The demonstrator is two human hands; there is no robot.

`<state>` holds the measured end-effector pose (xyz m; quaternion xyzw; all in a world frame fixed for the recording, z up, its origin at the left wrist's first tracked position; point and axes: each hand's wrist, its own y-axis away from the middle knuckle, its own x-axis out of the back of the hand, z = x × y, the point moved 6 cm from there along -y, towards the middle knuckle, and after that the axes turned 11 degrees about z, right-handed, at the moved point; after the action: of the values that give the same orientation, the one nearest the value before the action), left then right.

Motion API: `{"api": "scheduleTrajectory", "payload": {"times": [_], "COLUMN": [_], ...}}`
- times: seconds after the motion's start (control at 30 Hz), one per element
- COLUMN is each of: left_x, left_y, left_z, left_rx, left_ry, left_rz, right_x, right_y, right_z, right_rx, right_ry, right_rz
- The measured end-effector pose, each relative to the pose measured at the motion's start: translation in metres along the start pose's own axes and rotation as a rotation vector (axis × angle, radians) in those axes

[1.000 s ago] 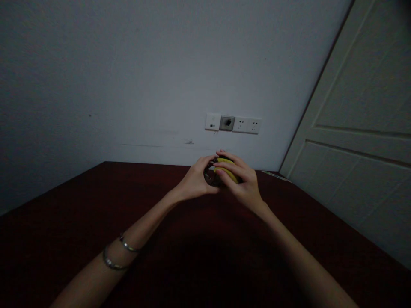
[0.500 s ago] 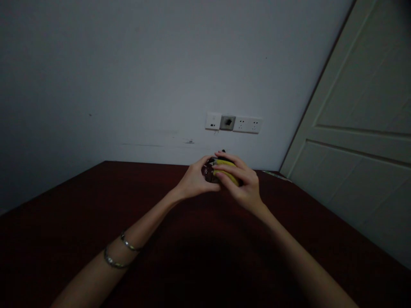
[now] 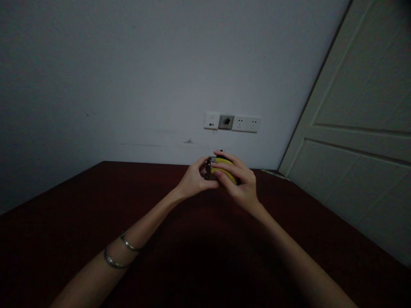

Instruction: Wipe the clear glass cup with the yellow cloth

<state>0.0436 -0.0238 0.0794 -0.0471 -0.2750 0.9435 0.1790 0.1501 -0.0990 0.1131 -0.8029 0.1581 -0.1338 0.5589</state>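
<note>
Both hands meet on a small rounded object with a yellow-and-black body (image 3: 229, 168) and a dark, shiny, partly see-through end; its kind is unclear in the dim light. My right hand (image 3: 242, 175) wraps round the yellow body, fingers over its top and front. Curved about the shiny end is my left hand (image 3: 195, 177), thumb below and fingers above, gripping that side. Much of the object is hidden by the fingers. It is held up over the dark red tabletop (image 3: 135, 205), near the far edge. Two metal bracelets (image 3: 117, 261) circle my left forearm.
Behind the table stands a pale wall with a row of sockets and switch plates (image 3: 233, 122). A light panelled door (image 3: 359, 141) rises on the right. A thin flat strip (image 3: 274, 174) lies at the table's far right corner.
The hands keep their hold and have barely moved. The object's shiny end has turned slightly within the left hand. The whole view has shifted a little.
</note>
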Motion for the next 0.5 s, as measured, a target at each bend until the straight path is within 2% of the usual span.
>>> {"api": "scheduleTrajectory", "payload": {"times": [0.17,0.23,0.3,0.43,0.5], "left_x": [-0.002,-0.004,-0.004,-0.001,0.001], "left_y": [0.002,0.002,0.002,0.000,0.000], "left_z": [0.006,0.008,0.008,0.004,0.002], "left_rx": [0.026,0.034,0.040,0.054,0.051], "left_ry": [0.019,0.038,0.060,0.121,0.119], "left_rz": [0.014,0.009,0.005,0.012,0.014], "right_x": [0.006,0.007,0.007,0.003,0.002], "right_y": [-0.004,-0.003,-0.003,-0.003,-0.003], "right_z": [0.021,0.026,0.021,0.000,0.000], "right_rx": [-0.235,-0.285,-0.237,-0.029,-0.025], "right_ry": [-0.116,-0.135,-0.114,-0.059,-0.070], "right_rz": [0.136,0.160,0.142,0.025,0.014]}}
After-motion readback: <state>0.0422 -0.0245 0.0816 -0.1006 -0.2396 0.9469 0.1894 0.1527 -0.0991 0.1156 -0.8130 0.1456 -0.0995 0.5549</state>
